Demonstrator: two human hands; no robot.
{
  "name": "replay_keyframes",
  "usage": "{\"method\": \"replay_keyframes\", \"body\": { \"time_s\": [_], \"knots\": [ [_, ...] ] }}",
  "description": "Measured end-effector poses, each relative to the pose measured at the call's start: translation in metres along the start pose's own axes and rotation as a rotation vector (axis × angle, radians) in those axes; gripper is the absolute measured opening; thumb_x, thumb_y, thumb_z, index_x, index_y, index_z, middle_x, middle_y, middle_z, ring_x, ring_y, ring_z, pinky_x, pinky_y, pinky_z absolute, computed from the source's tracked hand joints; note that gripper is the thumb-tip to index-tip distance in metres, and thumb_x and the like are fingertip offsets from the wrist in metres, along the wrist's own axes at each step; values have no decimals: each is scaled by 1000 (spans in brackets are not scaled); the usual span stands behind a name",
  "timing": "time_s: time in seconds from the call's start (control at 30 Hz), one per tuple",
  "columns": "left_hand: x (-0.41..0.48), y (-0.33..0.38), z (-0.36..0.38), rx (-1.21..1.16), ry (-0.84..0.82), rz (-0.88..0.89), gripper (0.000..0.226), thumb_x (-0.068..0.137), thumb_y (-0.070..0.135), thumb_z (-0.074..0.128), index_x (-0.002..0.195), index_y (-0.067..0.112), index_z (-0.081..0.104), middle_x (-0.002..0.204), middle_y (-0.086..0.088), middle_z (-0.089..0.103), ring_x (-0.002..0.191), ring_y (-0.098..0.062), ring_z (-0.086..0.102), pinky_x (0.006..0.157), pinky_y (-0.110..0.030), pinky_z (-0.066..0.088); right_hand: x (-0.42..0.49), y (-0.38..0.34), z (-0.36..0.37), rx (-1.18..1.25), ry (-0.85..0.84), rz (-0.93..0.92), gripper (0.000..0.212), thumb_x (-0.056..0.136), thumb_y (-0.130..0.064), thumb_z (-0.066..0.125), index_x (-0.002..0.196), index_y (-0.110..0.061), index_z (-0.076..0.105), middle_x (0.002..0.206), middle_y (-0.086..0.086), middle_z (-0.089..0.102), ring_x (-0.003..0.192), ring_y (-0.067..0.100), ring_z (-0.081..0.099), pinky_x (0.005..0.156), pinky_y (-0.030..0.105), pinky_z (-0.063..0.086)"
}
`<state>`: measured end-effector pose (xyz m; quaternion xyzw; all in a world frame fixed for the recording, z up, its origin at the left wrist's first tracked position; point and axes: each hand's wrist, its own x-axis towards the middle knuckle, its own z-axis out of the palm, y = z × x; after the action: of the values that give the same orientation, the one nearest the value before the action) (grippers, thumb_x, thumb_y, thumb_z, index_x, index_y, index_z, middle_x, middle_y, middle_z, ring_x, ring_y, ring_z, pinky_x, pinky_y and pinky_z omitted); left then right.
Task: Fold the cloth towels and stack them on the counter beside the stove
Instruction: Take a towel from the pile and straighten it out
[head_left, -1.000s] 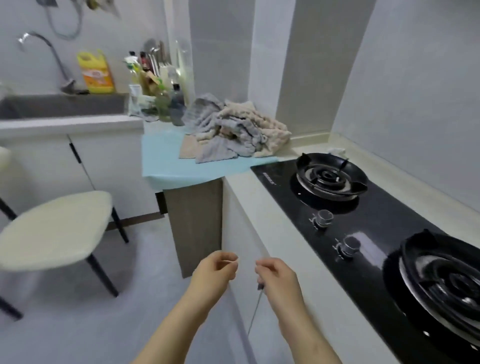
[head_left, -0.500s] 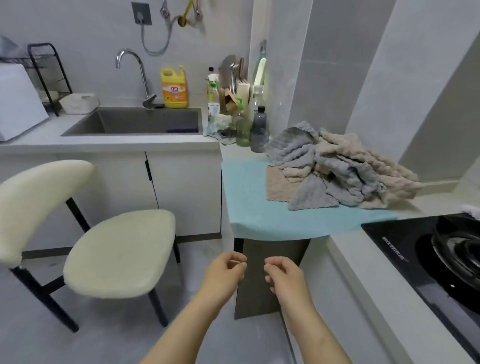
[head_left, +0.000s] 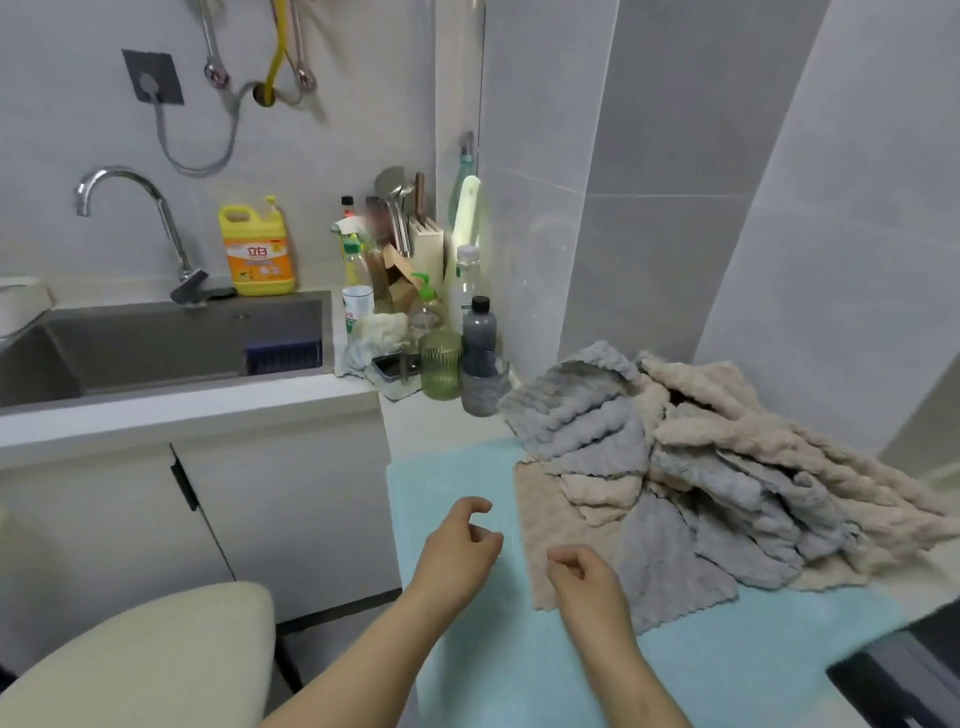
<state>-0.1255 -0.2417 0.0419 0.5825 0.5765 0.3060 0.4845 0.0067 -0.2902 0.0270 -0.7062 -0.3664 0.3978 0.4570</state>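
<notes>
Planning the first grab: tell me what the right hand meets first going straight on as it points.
Most likely the flat beige towel nearest it. The right hand, holding nothing, overlaps its corner in the picture; height above it is unclear.

The cloth towels (head_left: 701, 467) lie unfolded in one loose, crumpled heap of grey and beige pieces on the light-blue mat (head_left: 467, 649). The heap fills the mat's far right part, against the wall. A beige towel (head_left: 535, 519) lies flat at the heap's left edge. A grey towel (head_left: 660, 577) hangs over it toward the front edge.
</notes>
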Motion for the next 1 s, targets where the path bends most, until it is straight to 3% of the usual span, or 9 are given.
{"method": "replay_keyframes", "body": {
  "time_s": [0.13, 0.23, 0.37, 0.47, 0.67, 0.73, 0.83, 0.93, 1.0],
  "knots": [
    [70, 12, 9, 140, -95, 139, 26, 92, 21, 47, 115, 31, 46, 93, 5, 58, 74, -11, 56, 59, -18, 42, 46, 0, 7, -44, 151, 32, 19, 87, -10, 52, 86, -28, 59, 90, -1, 63, 86, 18, 59, 78, 31, 46],
    [122, 17, 20, 286, -209, 309, 30, 91, 20, 49, 121, 28, 49, 99, 8, 58, 77, -8, 56, 64, -17, 43, 77, 7, 13, -103, 307, 48, 23, 84, -10, 56, 81, -32, 56, 98, 2, 64, 96, 20, 60, 87, 32, 45],
    [180, 8, 31, 468, -385, 545, 37, 89, 19, 52, 126, 26, 48, 119, 8, 55, 100, -7, 52, 88, -20, 41, 104, 15, 29, -246, 604, 99, 19, 80, -15, 56, 95, -17, 68, 104, 6, 64, 101, 29, 56, 89, 32, 41],
    [215, -3, 32, 579, -546, 752, 37, 88, 21, 52, 125, 27, 50, 123, 12, 53, 113, -8, 47, 87, -12, 32, 112, 16, 56, -364, 800, 152, 33, 72, -26, 51, 95, -16, 71, 109, 7, 66, 101, 32, 57, 89, 35, 42],
    [251, -17, 34, 745, -807, 1092, 50, 76, 47, 36, 122, 32, 51, 118, 15, 53, 112, -8, 47, 86, -15, 38, 107, 19, 94, -634, 691, 306, 48, 58, -47, 44, 99, -31, 64, 111, 3, 69, 91, 25, 68, 68, 40, 56],
    [259, -18, 37, 744, -815, 1249, 43, 69, 52, 41, 105, 34, 57, 100, 17, 56, 90, -7, 57, 68, -14, 45, 104, 18, 101, -696, 692, 291, 50, 57, -57, 43, 102, -39, 53, 114, -2, 67, 102, 18, 57, 71, 37, 55],
    [268, -23, 45, 648, -801, 1500, 29, 69, 49, 50, 90, 32, 60, 81, 14, 59, 65, -8, 58, 49, -15, 43, 106, 23, 102, -761, 710, 255, 52, 55, -67, 46, 98, -43, 61, 117, -5, 66, 108, 13, 45, 87, 32, 41],
    [273, -27, 47, 574, -779, 1548, 21, 74, 46, 51, 88, 32, 58, 79, 14, 59, 64, -7, 57, 47, -16, 43, 111, 27, 102, -794, 796, 237, 46, 55, -66, 45, 88, -43, 67, 114, -6, 67, 107, 12, 45, 84, 29, 31],
    [278, -34, 49, 508, -738, 1564, 17, 80, 44, 48, 84, 32, 60, 79, 15, 59, 69, -7, 57, 50, -17, 45, 113, 28, 102, -818, 846, 210, 40, 57, -62, 45, 82, -41, 66, 111, -7, 68, 104, 12, 50, 85, 31, 42]
  ]
}}
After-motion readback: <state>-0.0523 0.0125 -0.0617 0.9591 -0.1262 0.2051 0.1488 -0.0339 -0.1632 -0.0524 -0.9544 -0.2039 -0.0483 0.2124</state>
